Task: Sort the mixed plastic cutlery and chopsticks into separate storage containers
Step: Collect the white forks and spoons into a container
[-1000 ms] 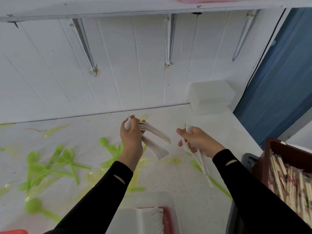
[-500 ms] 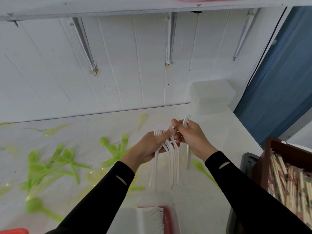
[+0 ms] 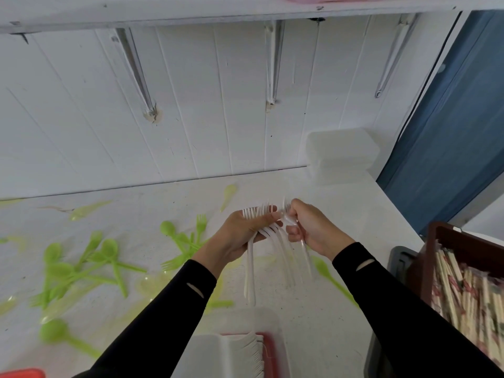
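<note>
forks (image 3: 250,271), white, bunched in left grip (image 3: 240,237), tines up, handles hanging; right grip (image 3: 313,230) pinches fork (image 3: 306,256) beside bunch; green cutlery (image 3: 109,249) strewn on desk (image 3: 341,323).

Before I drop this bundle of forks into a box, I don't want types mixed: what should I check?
1. Grip of left hand on white forks: ok.
2. Pinch of right hand on the bundle: ok.
3. Bundle all white, no green: ok.
4. Handles squared up: not ok, they fan out.
5. The fork container below shows white forks: ok.
6. Room left in it: cannot tell, cut off.
</note>
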A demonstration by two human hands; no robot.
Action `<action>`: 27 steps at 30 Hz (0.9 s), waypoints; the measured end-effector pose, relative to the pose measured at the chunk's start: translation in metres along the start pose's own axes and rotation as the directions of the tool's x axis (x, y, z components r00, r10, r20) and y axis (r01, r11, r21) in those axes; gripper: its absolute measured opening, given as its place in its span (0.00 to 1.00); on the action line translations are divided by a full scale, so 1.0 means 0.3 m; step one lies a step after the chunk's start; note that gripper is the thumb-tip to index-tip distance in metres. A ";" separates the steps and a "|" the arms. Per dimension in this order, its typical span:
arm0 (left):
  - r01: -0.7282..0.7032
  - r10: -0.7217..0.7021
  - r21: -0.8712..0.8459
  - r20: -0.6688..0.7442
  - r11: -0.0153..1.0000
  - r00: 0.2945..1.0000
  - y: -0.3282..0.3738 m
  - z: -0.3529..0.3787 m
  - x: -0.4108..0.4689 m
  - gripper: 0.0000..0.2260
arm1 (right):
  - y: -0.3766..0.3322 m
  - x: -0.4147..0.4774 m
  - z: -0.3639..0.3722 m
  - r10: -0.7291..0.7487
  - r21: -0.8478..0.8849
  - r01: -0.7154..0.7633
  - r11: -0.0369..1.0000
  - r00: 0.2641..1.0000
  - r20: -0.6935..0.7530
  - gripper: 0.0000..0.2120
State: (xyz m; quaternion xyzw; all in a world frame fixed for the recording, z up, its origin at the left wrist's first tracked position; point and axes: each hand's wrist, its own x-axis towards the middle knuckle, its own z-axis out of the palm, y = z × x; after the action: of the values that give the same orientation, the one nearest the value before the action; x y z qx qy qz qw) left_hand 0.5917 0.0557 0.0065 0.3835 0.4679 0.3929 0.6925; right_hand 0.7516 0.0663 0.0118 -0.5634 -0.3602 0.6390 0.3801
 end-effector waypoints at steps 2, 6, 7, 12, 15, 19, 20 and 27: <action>-0.003 0.003 0.015 0.006 1.000 1.000 -0.001 -0.005 0.002 0.11 | -0.009 -0.012 -0.001 -0.052 -0.069 0.054 0.996 0.998 0.035 0.07; -0.008 0.009 -0.039 0.004 0.999 1.000 0.007 -0.019 0.006 0.11 | -0.007 -0.005 -0.029 -0.118 -0.145 0.119 0.982 0.993 0.016 0.08; -0.009 0.010 -0.043 0.019 0.999 1.000 0.006 -0.019 0.006 0.12 | -0.005 -0.004 -0.032 -0.126 -0.148 0.126 0.981 0.992 0.011 0.09; -0.038 0.034 -0.098 -0.037 0.995 0.999 -0.002 -0.022 0.018 0.15 | 0.013 -0.017 0.003 -0.232 -0.178 0.240 0.954 0.971 0.066 0.08; -0.045 0.017 -0.209 -0.134 0.977 0.991 0.003 -0.034 0.029 0.15 | 0.030 -0.019 0.028 -0.285 -0.312 0.306 0.899 0.952 0.112 0.09; -0.058 0.019 -0.225 -0.173 0.973 0.985 0.001 -0.035 0.033 0.13 | 0.042 -0.015 0.035 -0.292 -0.354 0.318 0.879 0.948 0.128 0.12; -0.071 0.031 -0.220 -0.180 0.973 0.983 -0.001 -0.035 0.034 0.12 | 0.044 -0.015 0.036 -0.275 -0.341 0.308 0.888 0.951 0.144 0.12; -0.084 0.038 -0.218 -0.206 0.972 0.978 0.006 -0.046 0.043 0.11 | 0.037 -0.053 0.045 -0.131 -0.255 0.242 0.936 0.913 0.385 0.23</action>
State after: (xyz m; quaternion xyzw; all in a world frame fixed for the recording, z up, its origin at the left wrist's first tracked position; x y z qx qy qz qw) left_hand 0.5814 0.0703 -0.0001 0.2751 0.4755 0.5015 0.6684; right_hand 0.7384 0.0466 0.0104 -0.4493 -0.5687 0.6305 0.2779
